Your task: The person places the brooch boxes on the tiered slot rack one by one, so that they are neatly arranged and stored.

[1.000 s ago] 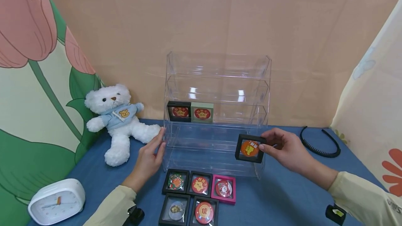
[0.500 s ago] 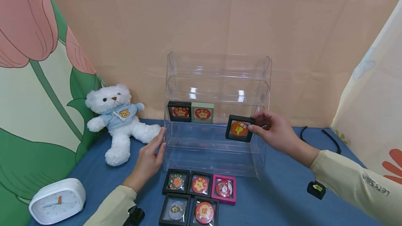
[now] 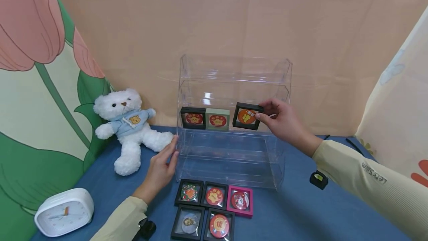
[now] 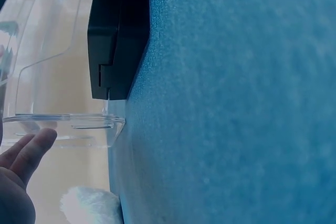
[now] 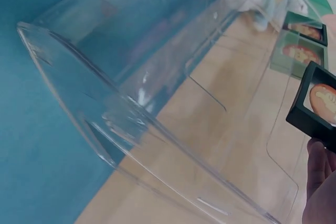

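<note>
My right hand (image 3: 281, 120) pinches the right edge of a black-framed display case (image 3: 238, 116) with an orange thumbs-up badge inside. The case is slightly tilted, at a middle tier of the clear tiered rack (image 3: 227, 156). Left of it on that tier stand a black case (image 3: 183, 117) and a pale green case (image 3: 217, 126), each with a red badge. My left hand (image 3: 160, 170) has its extended fingers against the rack's left side. The right wrist view shows the thumb (image 5: 315, 163) under the held case (image 5: 304, 116).
Several framed badges lie before the rack, including a pink-framed one (image 3: 249, 213) and a black one (image 3: 204, 226). A white teddy bear (image 3: 128, 129) sits at the left, behind a white clock (image 3: 63, 211). A black headband (image 3: 354, 146) lies partly hidden behind the right arm.
My right hand has carried the thumbs-up case up and to the left, from low in front of the rack to the tier with the two cases. The left hand stays against the rack.
</note>
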The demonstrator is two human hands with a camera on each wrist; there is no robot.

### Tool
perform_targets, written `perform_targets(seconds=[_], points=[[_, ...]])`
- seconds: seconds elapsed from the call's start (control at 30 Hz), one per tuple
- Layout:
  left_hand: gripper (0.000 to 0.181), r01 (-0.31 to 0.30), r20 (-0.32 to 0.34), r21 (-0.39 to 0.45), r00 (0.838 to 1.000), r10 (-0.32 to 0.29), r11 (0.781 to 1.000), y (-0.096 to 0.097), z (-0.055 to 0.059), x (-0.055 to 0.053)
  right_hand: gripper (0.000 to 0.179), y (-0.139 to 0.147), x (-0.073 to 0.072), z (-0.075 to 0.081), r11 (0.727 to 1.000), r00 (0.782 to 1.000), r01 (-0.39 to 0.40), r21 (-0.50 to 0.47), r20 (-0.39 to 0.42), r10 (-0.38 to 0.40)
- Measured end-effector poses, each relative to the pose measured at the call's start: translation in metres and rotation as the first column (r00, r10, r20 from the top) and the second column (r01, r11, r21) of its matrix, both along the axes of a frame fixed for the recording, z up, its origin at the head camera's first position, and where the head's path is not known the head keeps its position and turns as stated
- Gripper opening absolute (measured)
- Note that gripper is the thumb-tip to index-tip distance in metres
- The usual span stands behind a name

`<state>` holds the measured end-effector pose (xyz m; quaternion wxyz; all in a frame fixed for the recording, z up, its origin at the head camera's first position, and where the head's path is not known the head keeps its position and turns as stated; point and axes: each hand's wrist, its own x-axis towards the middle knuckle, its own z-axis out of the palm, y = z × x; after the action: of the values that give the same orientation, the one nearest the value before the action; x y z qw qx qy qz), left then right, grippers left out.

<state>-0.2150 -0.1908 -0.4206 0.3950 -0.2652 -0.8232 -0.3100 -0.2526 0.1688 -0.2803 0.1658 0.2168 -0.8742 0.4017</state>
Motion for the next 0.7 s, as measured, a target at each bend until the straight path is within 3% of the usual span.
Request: perform_targets(seconds=[0.33,0.7], points=[[0.057,0.007,0.025,-0.004,1.000,-0.007,1.000,0.003,-0.002,-0.002,0.028,-0.006,-0.013,-0.001,1.000,0.997,-0.008,0.001,-0.072,0.008],[0.057,0.000,0.032,0.004,0.999,0.000,1.000,0.000,0.000,0.002,0.027,-0.013,-0.016,-0.009,0.998,0.999,-0.019,0.056,-0.043,0.022]])
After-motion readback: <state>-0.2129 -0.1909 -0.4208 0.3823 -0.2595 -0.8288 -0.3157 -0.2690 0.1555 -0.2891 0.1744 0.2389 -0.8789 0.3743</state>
